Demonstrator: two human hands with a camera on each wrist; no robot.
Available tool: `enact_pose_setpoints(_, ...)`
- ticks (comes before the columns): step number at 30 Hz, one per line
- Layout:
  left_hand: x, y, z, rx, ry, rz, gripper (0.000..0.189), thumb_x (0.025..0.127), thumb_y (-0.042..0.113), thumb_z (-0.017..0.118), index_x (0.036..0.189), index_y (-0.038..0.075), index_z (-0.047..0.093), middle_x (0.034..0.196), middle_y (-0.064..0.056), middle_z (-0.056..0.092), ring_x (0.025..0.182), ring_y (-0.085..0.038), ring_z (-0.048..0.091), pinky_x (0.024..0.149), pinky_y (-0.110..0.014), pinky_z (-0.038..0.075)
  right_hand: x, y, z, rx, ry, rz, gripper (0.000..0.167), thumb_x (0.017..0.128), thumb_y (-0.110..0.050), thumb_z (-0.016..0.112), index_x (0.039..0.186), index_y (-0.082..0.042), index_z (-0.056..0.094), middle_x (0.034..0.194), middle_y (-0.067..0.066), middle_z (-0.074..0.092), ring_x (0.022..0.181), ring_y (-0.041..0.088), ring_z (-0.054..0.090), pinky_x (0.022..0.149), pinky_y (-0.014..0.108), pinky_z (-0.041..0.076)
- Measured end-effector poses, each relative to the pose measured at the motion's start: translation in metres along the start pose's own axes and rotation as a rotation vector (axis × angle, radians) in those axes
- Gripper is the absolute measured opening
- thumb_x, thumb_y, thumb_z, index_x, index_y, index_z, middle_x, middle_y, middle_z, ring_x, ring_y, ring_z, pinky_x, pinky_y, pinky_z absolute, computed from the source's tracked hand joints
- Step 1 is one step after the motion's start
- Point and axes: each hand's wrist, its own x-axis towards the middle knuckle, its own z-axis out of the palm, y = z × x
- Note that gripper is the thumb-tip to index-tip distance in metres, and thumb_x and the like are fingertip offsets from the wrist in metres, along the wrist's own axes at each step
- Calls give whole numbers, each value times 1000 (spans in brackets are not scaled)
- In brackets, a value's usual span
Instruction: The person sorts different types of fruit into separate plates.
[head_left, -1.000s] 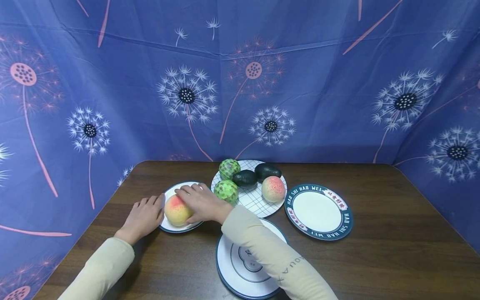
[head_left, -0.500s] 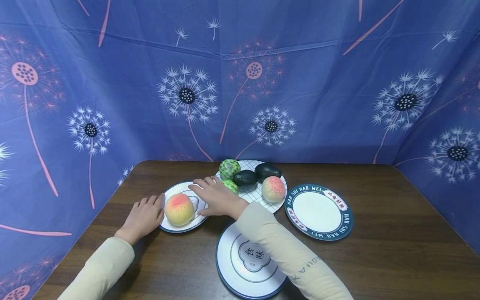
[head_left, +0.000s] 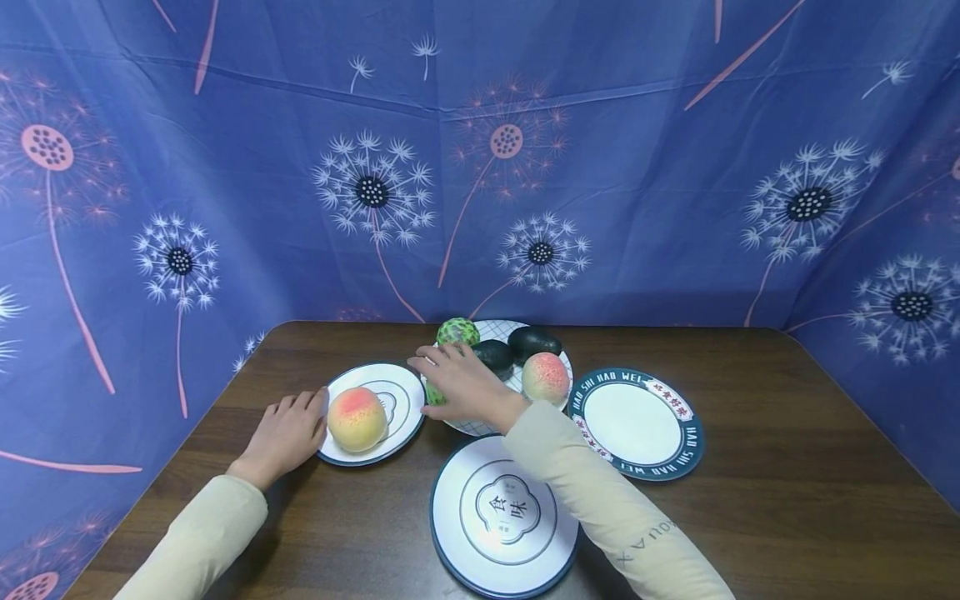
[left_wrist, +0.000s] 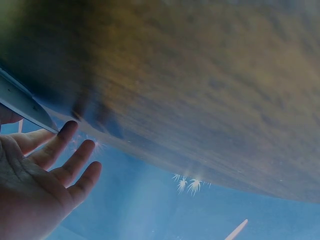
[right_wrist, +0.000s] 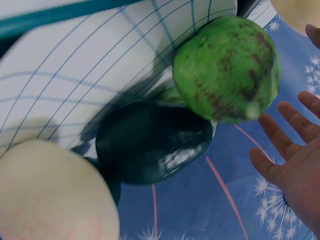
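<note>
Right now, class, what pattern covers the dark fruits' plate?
The plate has a blue grid on white, clearest in the right wrist view.

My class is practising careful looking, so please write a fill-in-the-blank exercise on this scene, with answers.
1. The plate beside the left hand bears ____ peach.
2. The head view shows ____ dark avocados on the checked plate.
3. Printed letters show on the ____ sleeve.
4. The cloth behind the table is mainly ____.

Missing words: one; two; right; blue.
</note>
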Motion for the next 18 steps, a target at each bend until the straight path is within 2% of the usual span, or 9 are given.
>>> enact_pose_setpoints(11, -2, 0, 0, 3, 3, 12, 49, 89, 21, 48, 131, -5, 43, 123, -26, 52, 111, -46, 48, 91, -61, 36, -23, 27, -1, -38, 92, 24, 78, 76, -48, 67, 138, -13, 37, 139, 6, 41, 122, 28, 40, 102, 47, 33)
enact_pose_setpoints(18, -2, 0, -1, -3, 1, 12, 49, 89, 21, 49, 130, -5, 43, 123, -26, 52, 111, -46, 48, 91, -61, 37, -41, 44, -3, -9, 87, 94, 80, 74, -46, 70, 138, -12, 37, 139, 7, 40, 121, 29, 40, 103, 49, 30)
